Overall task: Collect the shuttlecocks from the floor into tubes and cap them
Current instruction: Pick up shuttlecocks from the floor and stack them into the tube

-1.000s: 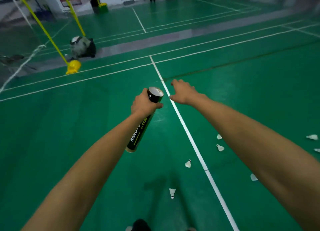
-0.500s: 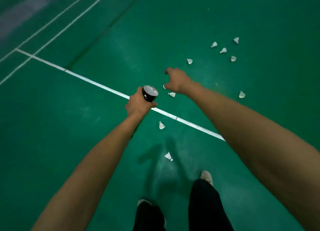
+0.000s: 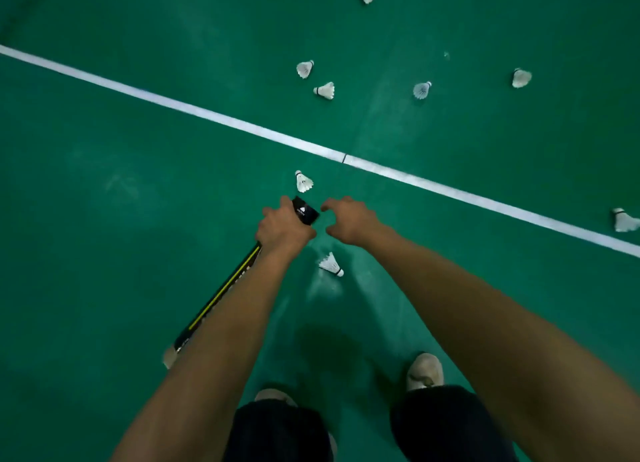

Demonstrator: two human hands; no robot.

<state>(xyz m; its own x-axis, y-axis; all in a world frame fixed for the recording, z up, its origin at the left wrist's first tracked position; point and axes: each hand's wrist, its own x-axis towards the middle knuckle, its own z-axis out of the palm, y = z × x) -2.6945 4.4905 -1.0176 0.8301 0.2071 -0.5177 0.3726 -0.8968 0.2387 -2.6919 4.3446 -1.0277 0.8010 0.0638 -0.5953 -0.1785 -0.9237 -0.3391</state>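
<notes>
My left hand (image 3: 284, 228) grips a long black tube (image 3: 221, 297) with a yellow stripe near its top end; the tube slants down and to the left under my forearm. My right hand (image 3: 349, 220) hovers just right of the tube's top with fingers loosely curled and holds nothing. One white shuttlecock (image 3: 303, 181) lies on the green floor just beyond both hands. Another shuttlecock (image 3: 331, 264) lies below my right wrist. Several more shuttlecocks are scattered past the white line, such as one shuttlecock (image 3: 325, 90) and another (image 3: 421, 89).
A white court line (image 3: 207, 115) crosses the green floor diagonally from upper left to right. My two shoes (image 3: 424, 371) and dark trouser legs stand at the bottom. A shuttlecock (image 3: 625, 220) lies at the right edge and another (image 3: 169, 357) by the tube's lower end.
My view has dropped toward the floor and closer to the shuttlecocks. Both hands came lower and nearer together, and the tube now slants down to the left.
</notes>
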